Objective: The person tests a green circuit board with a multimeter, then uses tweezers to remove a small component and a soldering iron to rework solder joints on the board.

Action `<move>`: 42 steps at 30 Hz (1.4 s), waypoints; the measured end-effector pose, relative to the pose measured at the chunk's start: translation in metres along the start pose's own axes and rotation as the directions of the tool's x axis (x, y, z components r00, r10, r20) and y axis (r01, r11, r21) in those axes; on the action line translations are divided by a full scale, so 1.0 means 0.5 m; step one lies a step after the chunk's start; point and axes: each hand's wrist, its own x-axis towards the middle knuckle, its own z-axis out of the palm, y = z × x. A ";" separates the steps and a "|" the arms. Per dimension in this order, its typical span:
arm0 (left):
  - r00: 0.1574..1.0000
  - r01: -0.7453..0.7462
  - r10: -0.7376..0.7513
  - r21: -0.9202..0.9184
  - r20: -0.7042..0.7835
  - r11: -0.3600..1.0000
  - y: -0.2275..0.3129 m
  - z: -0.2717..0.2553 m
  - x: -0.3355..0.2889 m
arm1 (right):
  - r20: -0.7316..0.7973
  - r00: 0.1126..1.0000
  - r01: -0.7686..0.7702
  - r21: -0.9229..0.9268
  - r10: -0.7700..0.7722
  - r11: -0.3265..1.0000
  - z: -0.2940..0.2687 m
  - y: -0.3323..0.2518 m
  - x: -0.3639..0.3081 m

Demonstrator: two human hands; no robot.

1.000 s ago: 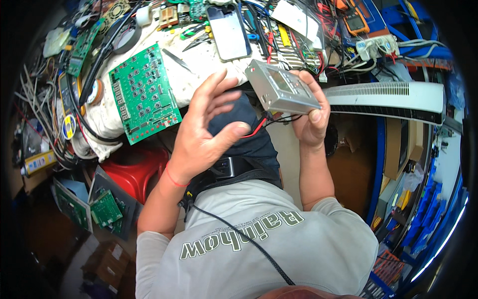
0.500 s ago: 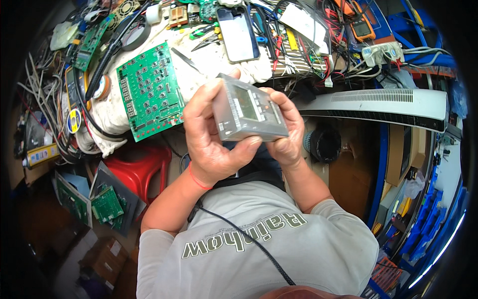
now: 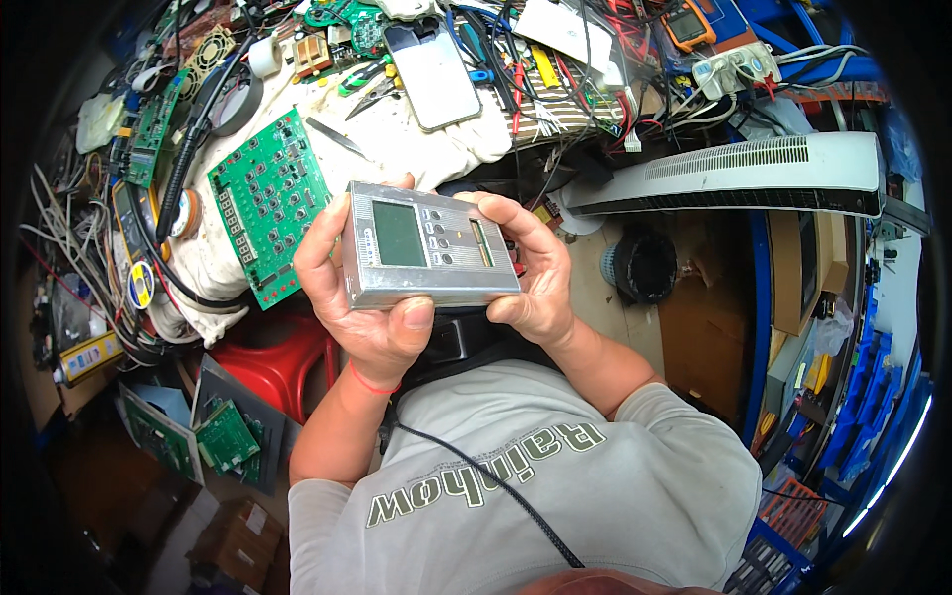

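Between both hands I hold a grey box-shaped electronic device [image 3: 451, 278] above my lap. Its face, turned up toward me, has a dark greenish screen, a column of small buttons and a narrow slot at the right. My left hand [image 3: 367, 297] grips the left end, thumb along the near edge and fingers behind. My right hand [image 3: 535, 273] is closed round the right end, thumb at the lower corner, fingers over the far edge. Left of the device, on the bench, lies a green circuit board [image 3: 273, 208] with push buttons and a row of digit displays.
A smartphone [image 3: 433, 79], pliers [image 3: 374, 96] and tweezers [image 3: 337, 137] lie on the white bench cloth. An orange multimeter [image 3: 687, 25] sits among cables at the back right. A long white vented unit [image 3: 734, 169] juts out at right, above a black bin [image 3: 645, 263]. A red stool [image 3: 273, 362] stands lower left.
The device has moved slightly left and nearer, and has turned so its screen and buttons face me more squarely. Both hands have kept hold of it. My view has shifted a little.
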 end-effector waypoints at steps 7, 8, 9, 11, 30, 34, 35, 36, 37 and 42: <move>1.000 -0.012 0.011 0.036 0.014 0.999 -0.003 -0.008 -0.001 | 0.001 1.000 -0.013 -0.020 0.013 1.000 -0.002 0.002 -0.002; 1.000 -0.001 0.001 0.037 0.013 0.999 -0.003 -0.009 -0.002 | -0.003 1.000 -0.023 -0.019 0.023 1.000 -0.002 0.001 -0.003; 1.000 0.009 -0.009 0.039 0.012 0.999 -0.002 -0.010 -0.003 | -0.004 1.000 -0.028 -0.021 0.028 0.999 -0.002 0.001 -0.004; 1.000 0.012 -0.012 0.044 0.005 0.999 -0.002 -0.010 -0.004 | -0.003 1.000 -0.030 -0.031 0.030 0.999 -0.003 0.001 -0.005; 0.930 -0.050 0.060 0.036 -0.362 0.998 0.095 -0.076 0.082 | 0.312 0.939 0.344 -0.809 -0.147 0.477 0.009 -0.055 0.125; 0.973 -0.220 0.131 -0.600 -0.189 0.769 0.209 -0.232 0.125 | 0.240 0.920 0.331 -0.898 -0.310 0.288 -0.077 -0.096 0.244; 0.977 -0.214 0.170 -0.571 -0.130 0.792 0.235 -0.270 0.129 | 0.250 0.914 0.323 -0.925 -0.320 0.199 -0.097 -0.107 0.270; 0.979 -0.202 0.178 -0.606 -0.100 0.769 0.253 -0.302 0.126 | 0.170 0.942 0.255 -0.923 -0.291 0.287 -0.114 -0.115 0.292; 0.967 -0.256 0.214 -0.578 -0.141 0.774 0.267 -0.332 0.125 | 0.150 0.926 0.248 -0.934 -0.348 0.259 -0.130 -0.120 0.318; 0.808 -0.465 0.223 -0.358 -0.546 0.810 0.285 -0.434 0.080 | 0.147 0.924 0.258 -0.921 -0.353 0.292 -0.195 -0.128 0.395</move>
